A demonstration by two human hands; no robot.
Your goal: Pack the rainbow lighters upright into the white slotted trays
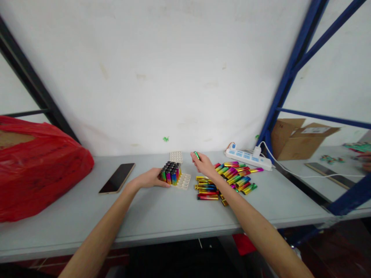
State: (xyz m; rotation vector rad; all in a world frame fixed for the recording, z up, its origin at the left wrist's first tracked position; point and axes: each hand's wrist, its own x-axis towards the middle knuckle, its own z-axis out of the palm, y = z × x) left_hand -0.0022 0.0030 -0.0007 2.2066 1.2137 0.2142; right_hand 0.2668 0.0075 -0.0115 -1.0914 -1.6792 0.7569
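My left hand (152,177) is wrapped around the left side of a block of upright, shiny rainbow-coloured lighters (173,175) with dark tops. They stand in a white tray with round hollows (184,181), whose right part shows bare. Raised to the right of the tray, my right hand (201,163) pinches a single green lighter (197,155), held at a tilt. Below and right of that hand, a loose pile of metallic multicoloured lighters (232,175) lies on its side, partly hidden by my forearm.
A second white tray (176,156) lies behind, near the wall. To the left are a phone (117,178) and a red plastic bag (43,170). A white power strip (248,158) sits at the back right, by a blue post (285,85). Beyond are a cardboard box (298,139) and another person's hand (365,160).
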